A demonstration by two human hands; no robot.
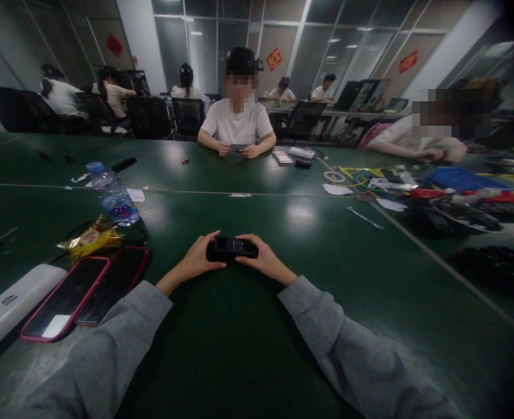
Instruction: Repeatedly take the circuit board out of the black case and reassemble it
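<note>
Both of my hands grip a small black handheld device above the green tabletop, one at each end. It lies sideways, with a dark screen towards its left part and small buttons to the right; its exact kind is unclear. My left hand has its fingers along the far edge and the thumb at the near edge. On the other end, my right hand is closed in the same way. Grey sleeves cover both forearms.
Left of me are two red-edged phones, a white power bank, a yellow wrapper and a water bottle. A wrench and piled cables lie to the right. A person sits opposite, holding a small dark thing.
</note>
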